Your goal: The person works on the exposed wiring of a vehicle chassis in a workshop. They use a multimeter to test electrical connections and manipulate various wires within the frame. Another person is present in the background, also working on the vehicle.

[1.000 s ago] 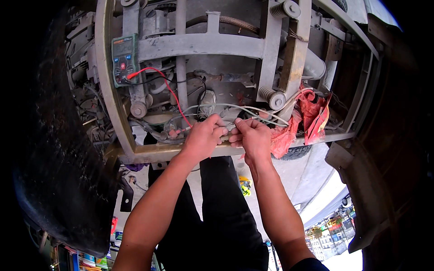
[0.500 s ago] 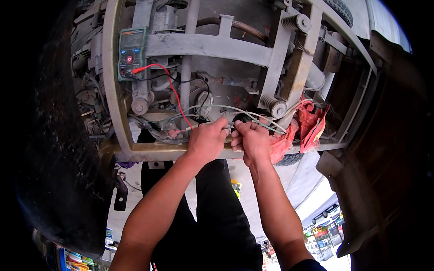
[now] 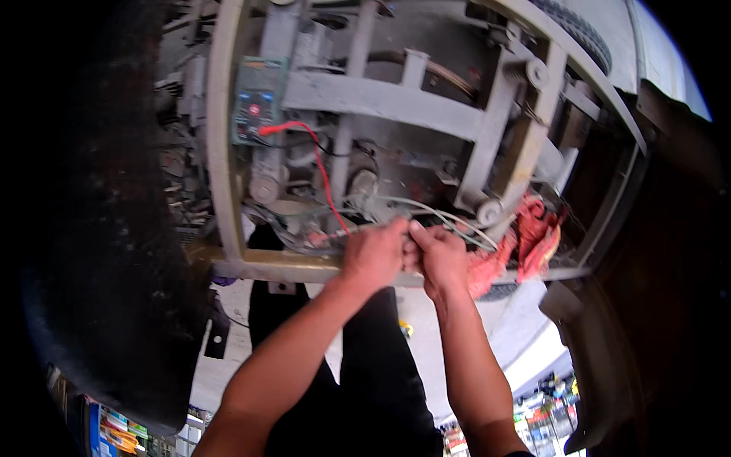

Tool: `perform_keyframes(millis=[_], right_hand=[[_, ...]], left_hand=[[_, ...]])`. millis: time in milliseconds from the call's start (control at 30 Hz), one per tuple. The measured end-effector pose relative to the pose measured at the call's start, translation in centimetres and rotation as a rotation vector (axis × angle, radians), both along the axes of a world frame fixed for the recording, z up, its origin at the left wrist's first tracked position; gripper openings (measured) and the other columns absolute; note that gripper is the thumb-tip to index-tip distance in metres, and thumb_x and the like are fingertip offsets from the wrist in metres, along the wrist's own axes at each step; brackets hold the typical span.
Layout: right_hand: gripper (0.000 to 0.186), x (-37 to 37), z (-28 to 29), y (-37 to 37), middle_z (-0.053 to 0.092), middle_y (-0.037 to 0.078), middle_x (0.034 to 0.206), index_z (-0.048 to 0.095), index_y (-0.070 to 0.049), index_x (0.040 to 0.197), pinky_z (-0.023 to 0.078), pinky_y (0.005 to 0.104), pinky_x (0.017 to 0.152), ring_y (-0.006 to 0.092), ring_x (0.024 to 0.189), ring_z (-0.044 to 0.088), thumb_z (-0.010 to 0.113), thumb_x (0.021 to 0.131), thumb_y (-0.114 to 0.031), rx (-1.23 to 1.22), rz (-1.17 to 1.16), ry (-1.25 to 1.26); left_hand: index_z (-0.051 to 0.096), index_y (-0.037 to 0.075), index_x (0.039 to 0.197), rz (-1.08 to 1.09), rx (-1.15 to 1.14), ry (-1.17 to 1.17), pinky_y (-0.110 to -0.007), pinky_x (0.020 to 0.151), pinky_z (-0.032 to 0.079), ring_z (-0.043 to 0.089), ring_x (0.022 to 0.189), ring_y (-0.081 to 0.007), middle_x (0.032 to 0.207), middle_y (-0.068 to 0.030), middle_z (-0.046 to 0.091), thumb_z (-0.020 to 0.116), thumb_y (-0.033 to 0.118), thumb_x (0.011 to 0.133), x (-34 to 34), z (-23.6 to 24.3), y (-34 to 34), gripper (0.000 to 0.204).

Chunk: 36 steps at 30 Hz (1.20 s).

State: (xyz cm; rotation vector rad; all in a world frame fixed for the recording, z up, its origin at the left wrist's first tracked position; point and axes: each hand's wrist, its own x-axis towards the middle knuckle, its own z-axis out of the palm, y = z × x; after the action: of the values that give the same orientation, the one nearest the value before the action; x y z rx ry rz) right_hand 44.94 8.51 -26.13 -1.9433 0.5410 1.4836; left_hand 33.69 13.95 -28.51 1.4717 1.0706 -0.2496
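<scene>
My left hand and my right hand meet fingertip to fingertip above the front bar of a metal frame. Both are closed in a pinch; whatever lies between the fingers is too small and blurred to name. A red test lead runs from a green-grey multimeter down behind my left hand, its end hidden. The multimeter rests at the frame's left bar. Pale green and white wires arch behind my hands toward a crumpled red plastic wrapping on the right.
Grey crossbars and coil springs fill the frame beyond my hands. A dark panel stands at the left, and a brown metal panel at the right. A tyre shows at the far right. My legs are below the front bar.
The whole view has shifted, so the frame and multimeter sit further right and lower, with blur. My hands have drawn closer together, still pinching at the same spot on the frame.
</scene>
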Motion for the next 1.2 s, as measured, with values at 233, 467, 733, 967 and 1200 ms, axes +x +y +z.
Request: perform_keyframes(millis=[233, 467, 733, 967, 1200], right_hand=[[0.025, -0.3, -0.4, -0.2, 0.056, 0.008, 0.058, 0.052, -0.001, 0.070, 0.037, 0.0264, 0.037, 0.0135, 0.041, 0.049, 0.060, 0.089, -0.014, 0.023, 0.080, -0.046], [0.031, -0.6, -0.8, -0.4, 0.055, 0.007, 0.055, 0.054, -0.002, 0.067, 0.035, 0.0263, 0.035, 0.0142, 0.039, 0.047, 0.054, 0.093, -0.018, 0.015, -0.008, -0.050], [0.032, -1.1, -0.4, 0.0, 0.060, 0.007, 0.060, 0.054, -0.002, 0.072, 0.043, 0.0257, 0.039, 0.0127, 0.042, 0.053, 0.049, 0.097, -0.022, 0.008, -0.024, -0.098], [0.031, -0.9, -0.6, -0.2, 0.060, 0.008, 0.060, 0.053, -0.001, 0.072, 0.043, 0.0263, 0.038, 0.0126, 0.042, 0.053, 0.050, 0.096, -0.020, 0.017, -0.028, -0.087], [0.031, -0.8, -0.8, -0.3, 0.061, 0.009, 0.062, 0.054, 0.000, 0.073, 0.043, 0.0257, 0.038, 0.0134, 0.043, 0.054, 0.049, 0.096, -0.020, 0.032, -0.021, -0.075]], left_hand=[[0.051, 0.006, 0.092, -0.051, 0.087, -0.004, -0.049, 0.058, 0.048, 0.062, 0.066, -0.0390, 0.066, -0.0178, 0.062, 0.055, 0.015, 0.084, -0.2, -0.1, -0.5, 0.013], [0.051, 0.004, 0.093, -0.055, 0.129, 0.028, -0.050, 0.058, 0.048, 0.063, 0.067, -0.0392, 0.068, -0.0191, 0.063, 0.057, 0.014, 0.083, -0.1, 0.0, -0.9, 0.016], [0.052, 0.005, 0.089, -0.034, 0.107, 0.045, -0.050, 0.059, 0.048, 0.062, 0.069, -0.0399, 0.069, -0.0195, 0.062, 0.057, 0.009, 0.081, 0.0, -0.2, -0.2, 0.010], [0.052, 0.004, 0.090, -0.100, 0.134, 0.036, -0.050, 0.059, 0.048, 0.063, 0.068, -0.0394, 0.068, -0.0196, 0.062, 0.056, 0.009, 0.080, 0.1, -0.2, -0.1, 0.011], [0.052, 0.002, 0.088, -0.145, 0.132, 0.047, -0.047, 0.060, 0.049, 0.065, 0.068, -0.0377, 0.068, -0.0173, 0.064, 0.067, 0.022, 0.077, 0.2, -0.6, 0.1, 0.027]])
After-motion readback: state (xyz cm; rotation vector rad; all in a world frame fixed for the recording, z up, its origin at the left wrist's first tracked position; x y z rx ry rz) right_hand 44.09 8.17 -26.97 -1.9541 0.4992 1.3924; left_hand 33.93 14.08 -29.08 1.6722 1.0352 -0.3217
